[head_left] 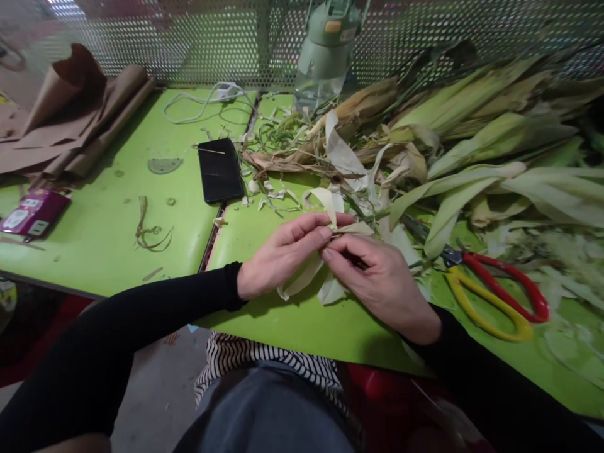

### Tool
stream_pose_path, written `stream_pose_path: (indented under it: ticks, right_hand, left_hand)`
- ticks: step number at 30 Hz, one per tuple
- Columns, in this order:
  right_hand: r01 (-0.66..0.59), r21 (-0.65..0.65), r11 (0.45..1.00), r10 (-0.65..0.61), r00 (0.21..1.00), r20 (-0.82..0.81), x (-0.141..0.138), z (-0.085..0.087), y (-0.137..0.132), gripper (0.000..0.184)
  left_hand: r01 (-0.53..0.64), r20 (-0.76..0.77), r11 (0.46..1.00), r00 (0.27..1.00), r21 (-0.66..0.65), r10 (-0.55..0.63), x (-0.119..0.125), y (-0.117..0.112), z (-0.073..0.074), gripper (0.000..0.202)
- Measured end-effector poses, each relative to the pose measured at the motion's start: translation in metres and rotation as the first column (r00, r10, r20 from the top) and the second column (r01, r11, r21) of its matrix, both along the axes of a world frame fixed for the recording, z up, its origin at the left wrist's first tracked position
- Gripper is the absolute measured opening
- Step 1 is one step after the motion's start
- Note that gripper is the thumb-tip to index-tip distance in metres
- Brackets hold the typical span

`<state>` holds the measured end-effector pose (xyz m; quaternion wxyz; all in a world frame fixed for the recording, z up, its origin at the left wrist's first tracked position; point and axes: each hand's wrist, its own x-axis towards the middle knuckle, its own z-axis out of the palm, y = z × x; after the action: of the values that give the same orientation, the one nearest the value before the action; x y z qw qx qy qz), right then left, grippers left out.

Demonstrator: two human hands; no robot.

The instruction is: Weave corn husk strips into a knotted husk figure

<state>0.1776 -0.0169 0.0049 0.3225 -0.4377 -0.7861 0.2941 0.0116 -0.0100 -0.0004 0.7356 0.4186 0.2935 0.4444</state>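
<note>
My left hand (283, 255) and my right hand (377, 280) meet over the green table (292, 321), both pinched on a pale strip of corn husk (325, 204) that curls up between the fingertips and hangs down below them. More husk strips (330, 290) lie under my hands. Red and yellow scissors (495, 292) rest on the table just right of my right hand.
A big heap of corn husks (472, 138) fills the right back. A black phone (219, 170) lies left of centre, a white cable (207, 100) behind it. Brown paper (70, 113) and a purple packet (33, 211) sit far left. A green bottle (325, 56) stands by the mesh wall.
</note>
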Motion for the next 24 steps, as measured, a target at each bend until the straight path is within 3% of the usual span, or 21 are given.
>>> stream_pose_path:
  ticks: [4, 8, 12, 15, 17, 21, 24]
  right_hand:
    - [0.072, 0.012, 0.997, -0.071, 0.997, -0.019, 0.004, -0.002, 0.002, 0.019]
    - [0.191, 0.256, 0.948, -0.191, 0.981, -0.024, 0.005, -0.006, 0.002, 0.007]
    - [0.025, 0.607, 0.795, -0.164, 0.971, 0.174, 0.003, -0.008, 0.002, 0.021]
    - [-0.053, 0.724, 0.688, -0.232, 0.929, 0.289, 0.003, -0.007, 0.003, 0.020]
    - [-0.059, 0.767, 0.639, -0.247, 0.929, 0.277, 0.004, -0.006, 0.002, 0.017]
    - [-0.057, 0.818, 0.572, -0.179, 0.965, 0.192, 0.006, -0.002, -0.002, 0.017]
    - [-0.086, 0.832, 0.549, -0.142, 0.971, 0.194, 0.007, 0.000, -0.006, 0.017]
  left_hand:
    - [0.017, 0.046, 0.999, 0.999, -0.049, -0.015, -0.003, 0.009, 0.001, 0.031]
    - [0.035, 0.002, 0.998, 0.999, -0.059, -0.035, -0.005, 0.012, -0.001, 0.047]
    - [0.088, -0.002, 0.996, 0.996, -0.003, -0.088, -0.005, 0.010, -0.006, 0.052]
    - [0.142, -0.023, 0.990, 0.990, -0.014, -0.142, -0.005, 0.008, -0.011, 0.053]
    - [0.172, -0.013, 0.985, 0.985, -0.015, -0.172, -0.005, 0.007, -0.011, 0.048]
    - [0.146, -0.058, 0.975, 0.989, 0.168, -0.138, -0.006, 0.008, -0.006, 0.033]
    - [0.147, -0.203, 0.918, 0.976, 0.368, -0.075, -0.008, 0.009, -0.004, 0.028]
